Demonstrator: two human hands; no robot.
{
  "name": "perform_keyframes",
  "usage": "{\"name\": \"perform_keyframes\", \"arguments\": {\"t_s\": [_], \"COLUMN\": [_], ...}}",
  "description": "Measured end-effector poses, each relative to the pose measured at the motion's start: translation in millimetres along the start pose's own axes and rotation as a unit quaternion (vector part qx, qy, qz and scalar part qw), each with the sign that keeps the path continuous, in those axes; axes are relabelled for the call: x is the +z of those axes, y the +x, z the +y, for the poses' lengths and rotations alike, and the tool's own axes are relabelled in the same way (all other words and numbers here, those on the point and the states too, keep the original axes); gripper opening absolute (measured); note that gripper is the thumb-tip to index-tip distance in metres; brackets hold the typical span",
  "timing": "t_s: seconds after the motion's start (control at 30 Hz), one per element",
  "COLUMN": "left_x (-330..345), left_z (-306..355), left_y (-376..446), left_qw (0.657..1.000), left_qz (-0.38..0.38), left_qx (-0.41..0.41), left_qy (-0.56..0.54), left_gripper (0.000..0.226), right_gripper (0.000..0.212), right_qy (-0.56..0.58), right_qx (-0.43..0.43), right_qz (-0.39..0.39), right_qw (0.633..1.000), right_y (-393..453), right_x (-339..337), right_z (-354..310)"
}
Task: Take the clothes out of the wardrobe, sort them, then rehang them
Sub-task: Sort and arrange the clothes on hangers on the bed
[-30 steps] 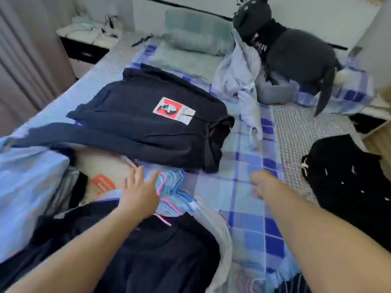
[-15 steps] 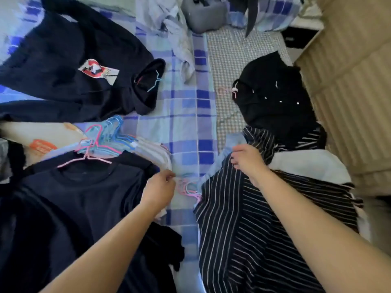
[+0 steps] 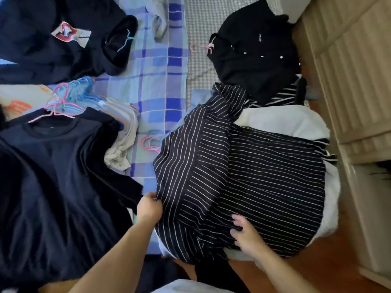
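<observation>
A black striped garment [image 3: 243,176] is being gripped at its left edge by the left hand [image 3: 149,208], while it is being pressed flat by the right hand [image 3: 245,234]. A dark T-shirt [image 3: 53,182] and pink hangers [image 3: 150,142] are lying beside it on the checked bedsheet [image 3: 156,81].

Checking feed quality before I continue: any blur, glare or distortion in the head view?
Head view: wide-angle bending at the edges; right hand slightly motion-blurred, left hand sharper on the striped garment; even daylight, no glare; dark t-shirt loses detail.
</observation>
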State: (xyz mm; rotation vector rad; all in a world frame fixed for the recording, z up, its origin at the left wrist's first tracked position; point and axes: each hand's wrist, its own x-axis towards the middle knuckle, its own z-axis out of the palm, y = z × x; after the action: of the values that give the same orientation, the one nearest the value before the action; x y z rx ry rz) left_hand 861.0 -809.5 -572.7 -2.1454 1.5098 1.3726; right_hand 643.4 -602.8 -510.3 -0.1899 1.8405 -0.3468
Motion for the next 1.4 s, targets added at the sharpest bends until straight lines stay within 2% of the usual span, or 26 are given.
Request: {"name": "perform_keyframes", "arguments": {"t_s": [0.13, 0.23, 0.27, 0.37, 0.43, 0.47, 0.5, 0.57, 0.63, 0.73, 0.8, 0.87, 0.97, 1.03, 1.07, 1.13, 1.2, 1.27, 1.33, 1.4], "left_x": [-17.4, -30.3, -32.8, -26.7, -24.3, -25.2, -29.2, -38.1, -55.4, -85.6, -105.6, -119.5, -130.3, -134.7, -136.8, -141.6, -145.1, -143.9, -135.9, -122.2], "left_z": [17.9, 34.4, 39.0, 48.0, 58.2, 63.8, 67.0, 68.5, 66.0, 82.5, 118.2, 168.8, 234.7, 261.3, 268.4, 271.6, 270.2, 266.1, 266.6, 270.9], "left_y": [-29.9, -81.8, -102.1, -152.8, -182.4, -195.9, -206.9, -217.1, -216.7, -206.0, -208.5, -227.3, -276.8, -323.4, -341.3, -379.6, -409.7, -432.7, -452.7, -463.4], "left_qw": [0.995, 0.959, 0.950, 0.946, 0.924, 0.907, 0.888, 0.850, 0.841, 0.864, 0.855, 0.819, 0.745, 0.701, 0.678, 0.659, 0.650, 0.643, 0.663, 0.719], "left_qz": [-0.043, -0.163, -0.199, -0.231, -0.254, -0.267, -0.287, -0.326, -0.337, -0.264, -0.190, -0.133, -0.062, -0.059, -0.076, -0.169, -0.265, -0.343, -0.384, -0.384], "left_qx": [-0.005, 0.008, 0.034, 0.188, 0.286, 0.326, 0.357, 0.407, 0.416, 0.425, 0.482, 0.558, 0.663, 0.707, 0.727, 0.731, 0.710, 0.683, 0.641, 0.562], "left_qy": [-0.087, -0.231, -0.240, -0.128, -0.026, 0.004, 0.033, 0.069, 0.078, 0.057, 0.033, 0.016, 0.049, 0.076, 0.078, 0.058, 0.060, 0.043, -0.047, -0.140], "left_gripper": [0.020, 0.023, 0.025, 0.023, 0.019, 0.018, 0.018, 0.025, 0.036, 0.036, 0.041, 0.052, 0.076, 0.075, 0.064, 0.042, 0.052, 0.039, 0.027, 0.027], "right_gripper": [0.031, 0.024, 0.023, 0.022, 0.023, 0.024, 0.023, 0.023, 0.028, 0.038, 0.042, 0.029, 0.034, 0.036, 0.039, 0.045, 0.044, 0.045, 0.046, 0.037], "right_qy": [0.019, 0.057, 0.066, 0.112, 0.150, 0.150, 0.115, 0.035, -0.013, -0.128, -0.145, -0.119, -0.069, -0.065, -0.063, -0.037, 0.003, -0.007, -0.013, 0.049], "right_qx": [-0.032, -0.063, -0.086, -0.170, -0.217, -0.238, -0.248, -0.238, -0.211, -0.176, -0.170, -0.184, -0.224, -0.231, -0.233, -0.238, -0.268, -0.264, -0.259, -0.303], "right_qz": [0.032, 0.053, 0.058, 0.029, -0.011, -0.004, 0.049, 0.203, 0.304, 0.427, 0.539, 0.647, 0.729, 0.763, 0.772, 0.784, 0.779, 0.766, 0.740, 0.725], "right_qw": [0.999, 0.995, 0.992, 0.979, 0.964, 0.960, 0.961, 0.949, 0.929, 0.878, 0.812, 0.731, 0.643, 0.601, 0.588, 0.573, 0.568, 0.586, 0.620, 0.617], "right_y": [-22.0, -48.1, -60.5, -101.9, -130.0, -138.5, -141.1, -141.2, -152.1, -197.0, -247.5, -311.2, -397.3, -445.5, -460.6, -486.0, -496.8, -493.5, -479.7, -461.2], "right_x": [-41.8, -62.9, -64.5, -53.3, -29.8, -15.7, -2.0, 10.7, 4.0, -38.8, -75.8, -110.8, -151.5, -173.1, -185.7, -214.2, -247.5, -271.4, -279.5, -265.0], "right_z": [-20.4, -51.4, -62.0, -90.2, -106.7, -110.8, -110.7, -106.6, -95.8, -82.1, -83.5, -94.7, -118.7, -132.5, -137.9, -145.1, -152.0, -160.0, -161.1, -148.1]}}
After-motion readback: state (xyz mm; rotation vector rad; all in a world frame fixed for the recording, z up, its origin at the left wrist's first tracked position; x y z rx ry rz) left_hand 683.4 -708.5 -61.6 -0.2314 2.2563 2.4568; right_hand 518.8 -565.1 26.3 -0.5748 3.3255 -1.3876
